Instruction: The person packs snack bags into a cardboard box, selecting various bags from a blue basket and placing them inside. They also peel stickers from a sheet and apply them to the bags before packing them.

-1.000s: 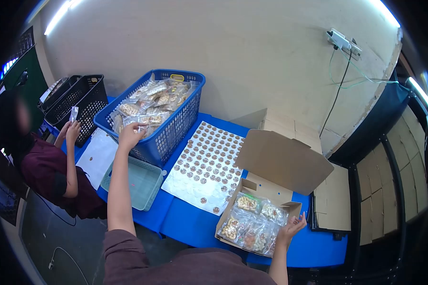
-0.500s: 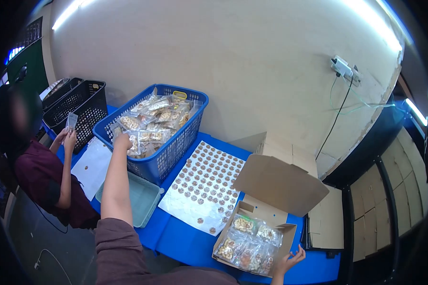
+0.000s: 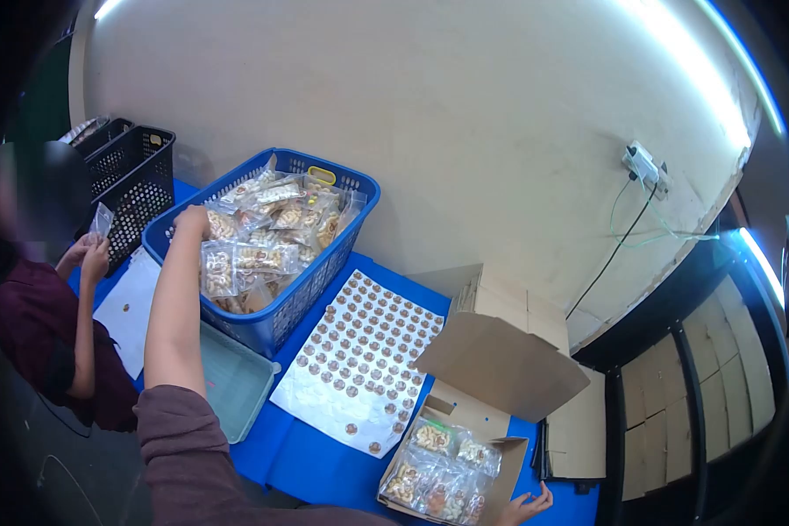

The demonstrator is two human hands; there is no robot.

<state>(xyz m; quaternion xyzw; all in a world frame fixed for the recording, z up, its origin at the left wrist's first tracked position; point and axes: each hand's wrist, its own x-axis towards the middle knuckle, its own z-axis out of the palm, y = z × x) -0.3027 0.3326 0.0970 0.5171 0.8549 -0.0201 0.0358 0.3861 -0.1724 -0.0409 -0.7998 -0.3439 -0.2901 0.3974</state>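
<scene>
My left hand (image 3: 193, 223) reaches into the far left part of a blue plastic basket (image 3: 324, 254), beside clear packets of pale snack pieces (image 3: 267, 256). Its fingertips are hidden, so I cannot make out whether they grip a packet. At the lower right, my right hand (image 3: 526, 507) is open, fingers stretched out, next to the near right corner of an open cardboard box (image 3: 515, 458). Several similar snack packets (image 3: 438, 473) lie inside that box, whose lid stands raised.
Between basket and box lies a sheet of round stickers (image 3: 359, 351) on the blue table (image 3: 280, 465). A pale green tray (image 3: 237, 386) sits before the basket. At left, a co-worker (image 3: 44, 324) holds a small clear packet near black baskets (image 3: 140, 175). Flat cardboard (image 3: 574, 421) stands at right.
My left hand has shifted toward the far left side of the basket, away from the nearer packets. The view has turned slightly. My right hand stays open beside the box.
</scene>
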